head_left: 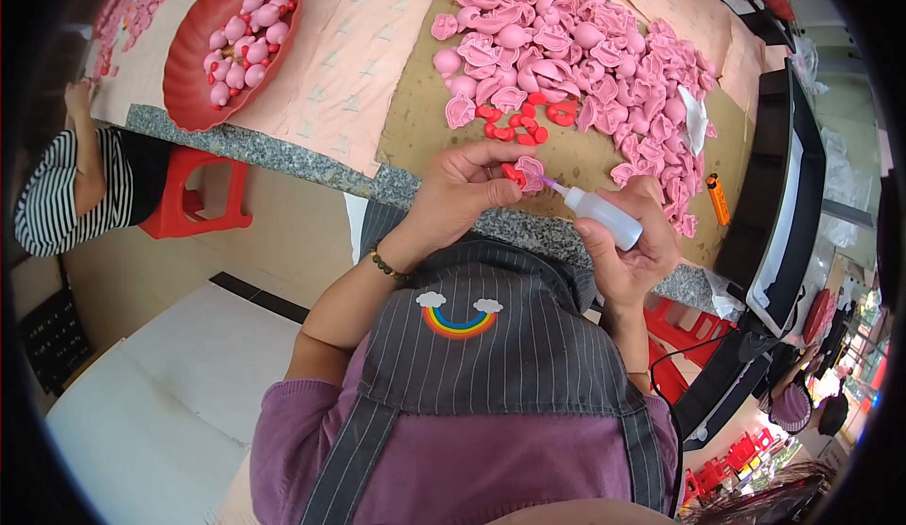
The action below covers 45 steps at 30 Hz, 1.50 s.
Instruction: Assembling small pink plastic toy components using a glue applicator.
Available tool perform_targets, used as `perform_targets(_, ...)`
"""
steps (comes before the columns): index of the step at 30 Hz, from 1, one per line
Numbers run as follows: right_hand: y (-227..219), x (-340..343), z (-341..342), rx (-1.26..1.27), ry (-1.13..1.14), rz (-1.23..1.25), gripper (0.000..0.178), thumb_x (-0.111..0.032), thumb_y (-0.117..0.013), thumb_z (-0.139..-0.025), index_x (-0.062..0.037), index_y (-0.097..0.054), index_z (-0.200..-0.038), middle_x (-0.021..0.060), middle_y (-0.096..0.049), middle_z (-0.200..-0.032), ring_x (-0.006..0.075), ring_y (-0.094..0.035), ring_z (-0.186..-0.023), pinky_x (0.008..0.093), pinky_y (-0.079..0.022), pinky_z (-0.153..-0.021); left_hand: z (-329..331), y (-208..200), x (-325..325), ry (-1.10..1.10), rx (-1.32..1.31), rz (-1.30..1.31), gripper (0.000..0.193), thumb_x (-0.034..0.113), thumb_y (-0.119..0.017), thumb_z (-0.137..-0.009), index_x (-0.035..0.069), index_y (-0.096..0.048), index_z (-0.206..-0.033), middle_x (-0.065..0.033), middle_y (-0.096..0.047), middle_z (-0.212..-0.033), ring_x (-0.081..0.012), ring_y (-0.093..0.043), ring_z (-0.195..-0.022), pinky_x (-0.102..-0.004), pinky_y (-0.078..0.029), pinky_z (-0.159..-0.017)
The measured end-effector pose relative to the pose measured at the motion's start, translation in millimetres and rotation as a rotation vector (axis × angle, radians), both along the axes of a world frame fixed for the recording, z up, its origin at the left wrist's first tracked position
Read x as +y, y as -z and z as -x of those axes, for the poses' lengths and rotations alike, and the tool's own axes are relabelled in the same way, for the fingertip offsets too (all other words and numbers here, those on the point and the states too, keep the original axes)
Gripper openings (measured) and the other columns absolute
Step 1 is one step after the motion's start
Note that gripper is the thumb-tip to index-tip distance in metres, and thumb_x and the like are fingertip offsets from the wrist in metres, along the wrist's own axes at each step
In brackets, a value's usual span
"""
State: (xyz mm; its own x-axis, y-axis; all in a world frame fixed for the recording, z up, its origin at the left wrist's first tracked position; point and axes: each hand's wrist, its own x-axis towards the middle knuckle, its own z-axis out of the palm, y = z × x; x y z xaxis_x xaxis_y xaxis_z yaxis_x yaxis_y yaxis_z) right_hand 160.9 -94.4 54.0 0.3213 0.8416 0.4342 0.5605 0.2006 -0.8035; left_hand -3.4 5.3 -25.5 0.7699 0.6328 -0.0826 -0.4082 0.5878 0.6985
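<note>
Between the thumb and fingers of my left hand (453, 194) is a small pink shell-like piece (532, 175) with a ruffled edge. A small red piece (512, 175) sits against it at the fingertips. My right hand (644, 246) is wrapped round a translucent squeeze bottle (606, 220), tilted so that its thin purple tip points left and meets or nearly meets the pink piece. Both hands are over the table's near edge. Just beyond them lie several loose red pieces (514, 128), and behind those spreads a large heap of pink ruffled pieces (566, 43).
A red scalloped bowl (179, 86) with pink balls and red bits stands at the left. An orange lighter (718, 199) lies at the right beside a black tray-like frame (783, 185). Another person's striped sleeve (61, 185) and a red stool (193, 194) are at far left.
</note>
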Motion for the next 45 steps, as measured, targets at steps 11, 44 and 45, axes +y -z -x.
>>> perform_targets(11,0.0,1.0,1.3,-0.019,-0.003,0.024,0.028,-0.013,-0.076,-0.066,0.0054,-0.06,-0.08,0.0056,-0.051,-0.066,0.0139,-0.042,-0.062,0.0257,-0.031,-0.057,0.7,0.2,0.2,0.001,0.009,-0.016,0.044,0.005,-0.068,-0.077,-0.002,-0.052,-0.118,-0.0108,-0.059,-0.114,-0.0139,-0.059,-0.098,-0.0273,-0.049,-0.085)
perform_targets(44,-1.3,1.8,3.6,-0.051,0.023,-0.007,0.028,-0.013,-0.076,-0.066,0.0066,-0.061,-0.078,0.0061,-0.051,-0.065,0.014,-0.043,-0.059,0.0258,-0.031,-0.054,0.8,-0.8,1.3,0.037,0.021,-0.024,0.044,0.002,-0.066,-0.077,-0.003,-0.052,-0.119,-0.0128,-0.058,-0.115,-0.0159,-0.059,-0.099,-0.0286,-0.049,-0.087)
perform_targets(45,-0.7,1.9,3.2,-0.058,0.021,-0.007,0.028,-0.013,-0.076,-0.066,0.0066,-0.061,-0.078,0.0062,-0.051,-0.065,0.0141,-0.043,-0.059,0.0258,-0.031,-0.054,1.0,-0.9,1.2,0.036,0.022,-0.024,0.044,0.002,-0.066,-0.077,-0.003,-0.052,-0.119,-0.0128,-0.058,-0.115,-0.0159,-0.059,-0.099,-0.0286,-0.049,-0.087)
